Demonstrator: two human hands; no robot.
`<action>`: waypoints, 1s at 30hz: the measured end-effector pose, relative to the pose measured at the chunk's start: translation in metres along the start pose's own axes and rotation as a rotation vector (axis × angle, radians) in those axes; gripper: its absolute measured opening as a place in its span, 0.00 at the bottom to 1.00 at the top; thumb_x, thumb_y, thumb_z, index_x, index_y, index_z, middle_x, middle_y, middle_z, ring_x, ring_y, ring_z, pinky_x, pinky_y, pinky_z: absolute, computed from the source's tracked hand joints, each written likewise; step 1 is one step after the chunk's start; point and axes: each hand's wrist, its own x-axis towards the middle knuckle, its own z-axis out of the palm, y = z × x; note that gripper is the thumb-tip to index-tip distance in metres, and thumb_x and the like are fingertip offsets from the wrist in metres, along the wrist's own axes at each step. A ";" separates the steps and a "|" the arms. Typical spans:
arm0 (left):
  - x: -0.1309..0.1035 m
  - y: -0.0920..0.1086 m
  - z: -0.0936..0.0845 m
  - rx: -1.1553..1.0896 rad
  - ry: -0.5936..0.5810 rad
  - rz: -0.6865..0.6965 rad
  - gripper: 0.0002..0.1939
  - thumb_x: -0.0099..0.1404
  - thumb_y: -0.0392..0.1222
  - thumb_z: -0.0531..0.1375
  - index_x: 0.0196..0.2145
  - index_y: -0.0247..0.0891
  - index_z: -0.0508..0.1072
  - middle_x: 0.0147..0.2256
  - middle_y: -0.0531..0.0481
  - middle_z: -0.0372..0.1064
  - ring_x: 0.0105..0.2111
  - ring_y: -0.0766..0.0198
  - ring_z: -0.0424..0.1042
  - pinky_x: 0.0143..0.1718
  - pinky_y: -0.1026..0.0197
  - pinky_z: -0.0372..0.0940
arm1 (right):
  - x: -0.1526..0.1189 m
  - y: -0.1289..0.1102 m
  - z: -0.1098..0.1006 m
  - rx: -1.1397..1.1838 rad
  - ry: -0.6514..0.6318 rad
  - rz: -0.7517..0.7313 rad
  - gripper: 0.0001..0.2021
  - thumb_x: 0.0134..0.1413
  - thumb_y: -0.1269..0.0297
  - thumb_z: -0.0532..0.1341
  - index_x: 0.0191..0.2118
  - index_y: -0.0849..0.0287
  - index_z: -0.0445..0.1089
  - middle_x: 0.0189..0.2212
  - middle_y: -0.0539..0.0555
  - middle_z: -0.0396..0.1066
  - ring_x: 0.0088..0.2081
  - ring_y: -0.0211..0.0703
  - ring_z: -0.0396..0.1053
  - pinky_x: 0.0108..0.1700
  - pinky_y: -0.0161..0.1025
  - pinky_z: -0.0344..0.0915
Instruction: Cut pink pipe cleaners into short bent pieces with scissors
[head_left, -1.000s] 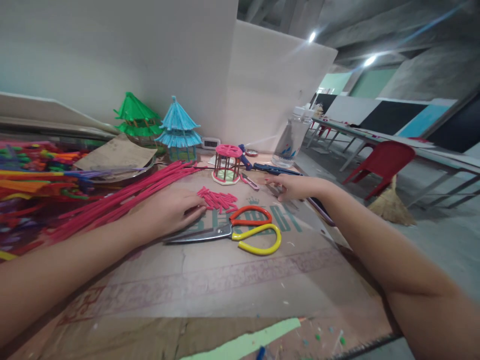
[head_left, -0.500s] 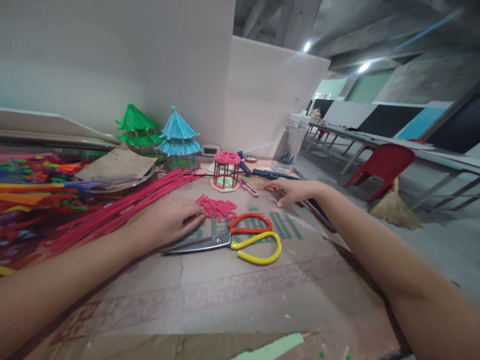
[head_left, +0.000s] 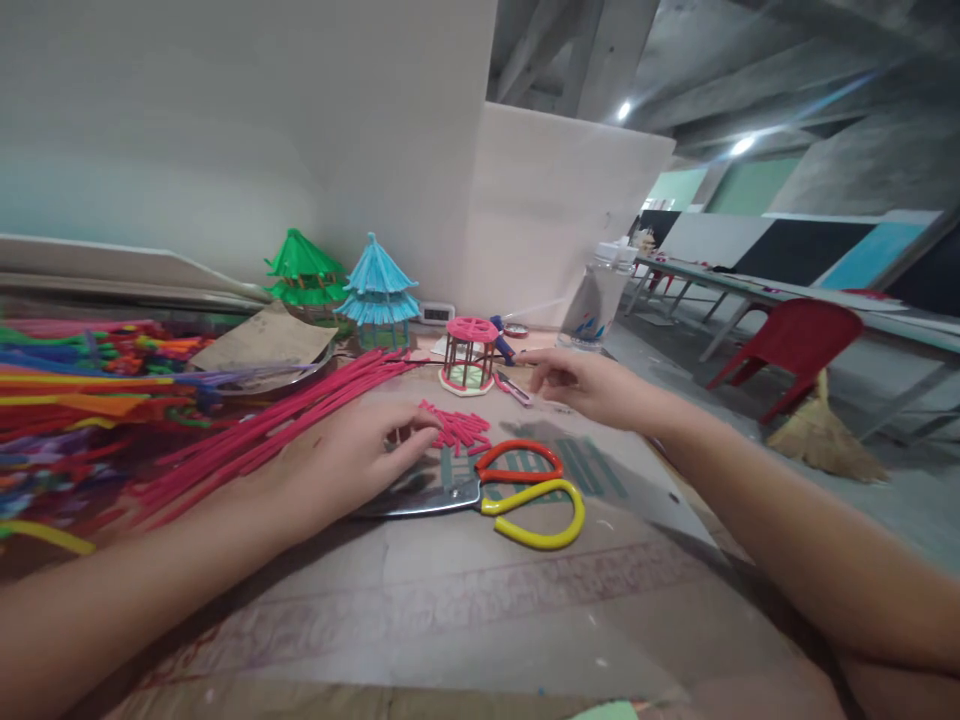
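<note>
My left hand (head_left: pixel 367 450) reaches to the left edge of a pile of short pink-red fuzzy stick pieces (head_left: pixel 463 430). Its thumb and fingers are slightly apart, the tips beside the pieces. Large scissors (head_left: pixel 536 513) with one red and one yellow handle lie just right of this hand, which partly covers the blades. My right hand (head_left: pixel 589 385) is loosely curled above the cardboard, with a gap between thumb and fingers and nothing seen in it. Left of it are a small pink-handled cutter (head_left: pixel 514 390) and a little round pavilion frame (head_left: pixel 469 355) with a pink top and brown posts.
Long pink-red fuzzy stems (head_left: pixel 277 425) lie left, beside many coloured stems (head_left: pixel 82 400). Blue (head_left: pixel 379 285) and green (head_left: pixel 304 265) roofed models stand behind. A clear bottle (head_left: pixel 596 295) is at back right. Beyond the table are a red chair (head_left: pixel 795 345) and a broom (head_left: pixel 829 435).
The view has shifted, so the table things sit farther right and lower. My left hand has moved closer to the pink-red pieces. My right hand's fingers are more curled, and it has drawn nearer the cutter.
</note>
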 end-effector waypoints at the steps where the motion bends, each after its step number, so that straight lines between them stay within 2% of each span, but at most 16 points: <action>1: -0.001 0.008 0.001 -0.063 0.026 -0.073 0.19 0.69 0.52 0.53 0.47 0.40 0.75 0.44 0.46 0.76 0.42 0.56 0.74 0.41 0.59 0.68 | 0.002 -0.014 0.005 0.008 0.022 -0.039 0.25 0.59 0.73 0.55 0.62 0.52 0.60 0.42 0.54 0.71 0.40 0.42 0.69 0.40 0.38 0.66; 3: -0.003 0.020 0.005 -0.171 0.036 -0.113 0.24 0.67 0.54 0.56 0.56 0.40 0.69 0.51 0.45 0.73 0.46 0.55 0.73 0.45 0.58 0.67 | 0.010 -0.044 0.019 -0.001 0.033 -0.152 0.25 0.56 0.76 0.56 0.59 0.55 0.63 0.49 0.57 0.67 0.43 0.43 0.68 0.41 0.38 0.66; 4: -0.005 0.022 0.008 -0.184 0.012 -0.101 0.23 0.67 0.53 0.56 0.55 0.40 0.69 0.51 0.45 0.73 0.47 0.54 0.73 0.46 0.57 0.67 | 0.015 -0.057 0.027 -0.004 0.000 -0.216 0.24 0.56 0.77 0.56 0.58 0.55 0.64 0.50 0.58 0.66 0.46 0.43 0.67 0.43 0.39 0.66; 7: -0.009 0.019 0.014 -0.121 -0.073 -0.081 0.12 0.67 0.44 0.53 0.39 0.38 0.75 0.40 0.46 0.77 0.41 0.54 0.74 0.42 0.57 0.66 | 0.030 -0.088 0.050 0.072 -0.023 -0.403 0.22 0.56 0.81 0.55 0.54 0.57 0.65 0.50 0.58 0.65 0.48 0.42 0.65 0.47 0.39 0.66; 8: -0.009 0.015 0.015 -0.102 -0.091 -0.087 0.12 0.67 0.41 0.52 0.33 0.38 0.75 0.36 0.47 0.77 0.38 0.55 0.74 0.40 0.57 0.65 | 0.034 -0.094 0.053 0.084 -0.008 -0.427 0.22 0.55 0.82 0.54 0.54 0.59 0.66 0.50 0.58 0.65 0.49 0.41 0.65 0.48 0.39 0.65; 10: -0.009 0.008 0.015 -0.111 -0.091 -0.103 0.15 0.68 0.39 0.50 0.29 0.38 0.73 0.32 0.48 0.76 0.35 0.56 0.73 0.39 0.58 0.64 | 0.037 -0.098 0.051 0.110 0.046 -0.393 0.19 0.57 0.78 0.57 0.54 0.60 0.65 0.49 0.59 0.67 0.47 0.41 0.67 0.45 0.38 0.66; 12: -0.007 0.002 0.015 -0.183 -0.083 -0.120 0.18 0.71 0.44 0.48 0.30 0.39 0.73 0.32 0.50 0.75 0.35 0.58 0.73 0.40 0.59 0.63 | 0.036 -0.091 0.038 0.109 0.154 -0.309 0.14 0.59 0.69 0.61 0.51 0.61 0.67 0.44 0.57 0.70 0.40 0.40 0.69 0.39 0.37 0.65; 14: -0.004 -0.002 0.016 -0.264 -0.068 -0.144 0.20 0.72 0.49 0.46 0.32 0.39 0.73 0.32 0.50 0.75 0.35 0.58 0.73 0.40 0.60 0.63 | 0.033 -0.071 0.020 0.007 0.236 -0.197 0.08 0.61 0.62 0.59 0.40 0.61 0.71 0.32 0.53 0.72 0.32 0.39 0.68 0.34 0.35 0.62; 16: -0.002 -0.004 0.019 -0.307 -0.067 -0.174 0.22 0.73 0.51 0.45 0.33 0.39 0.73 0.31 0.50 0.75 0.35 0.59 0.73 0.39 0.60 0.64 | 0.033 -0.044 0.004 -0.170 0.172 -0.053 0.10 0.61 0.61 0.58 0.32 0.60 0.73 0.26 0.51 0.72 0.27 0.37 0.66 0.30 0.35 0.57; 18: -0.002 -0.004 0.020 -0.297 -0.077 -0.195 0.23 0.73 0.53 0.45 0.32 0.39 0.73 0.31 0.50 0.75 0.34 0.59 0.73 0.38 0.60 0.63 | 0.036 -0.015 -0.001 -0.322 0.087 0.100 0.10 0.59 0.60 0.59 0.33 0.58 0.74 0.28 0.52 0.74 0.29 0.39 0.67 0.30 0.35 0.55; 20: -0.003 -0.003 0.021 -0.254 -0.092 -0.196 0.24 0.72 0.54 0.45 0.31 0.39 0.73 0.31 0.50 0.74 0.34 0.59 0.72 0.37 0.60 0.63 | 0.041 0.009 0.004 -0.411 0.069 0.242 0.09 0.58 0.61 0.59 0.35 0.58 0.74 0.33 0.54 0.76 0.34 0.42 0.69 0.33 0.35 0.56; 23: -0.004 0.000 0.019 -0.190 -0.109 -0.177 0.24 0.73 0.54 0.45 0.30 0.40 0.73 0.32 0.51 0.74 0.35 0.59 0.72 0.38 0.60 0.61 | 0.048 0.029 0.026 -0.428 0.063 0.285 0.09 0.57 0.61 0.60 0.38 0.59 0.73 0.35 0.57 0.76 0.36 0.45 0.71 0.34 0.35 0.56; 27: -0.004 0.002 0.018 -0.165 -0.125 -0.166 0.25 0.73 0.54 0.44 0.30 0.40 0.73 0.32 0.52 0.74 0.35 0.60 0.71 0.37 0.60 0.60 | 0.053 0.035 0.053 -0.418 0.059 0.296 0.12 0.57 0.56 0.60 0.40 0.59 0.71 0.37 0.58 0.76 0.37 0.46 0.71 0.34 0.36 0.57; 30: -0.003 0.003 0.018 -0.183 -0.137 -0.170 0.24 0.73 0.54 0.44 0.30 0.40 0.73 0.32 0.51 0.74 0.35 0.60 0.71 0.37 0.60 0.60 | 0.054 0.038 0.064 -0.419 0.077 0.326 0.09 0.60 0.62 0.56 0.39 0.60 0.71 0.38 0.60 0.76 0.36 0.46 0.71 0.34 0.36 0.57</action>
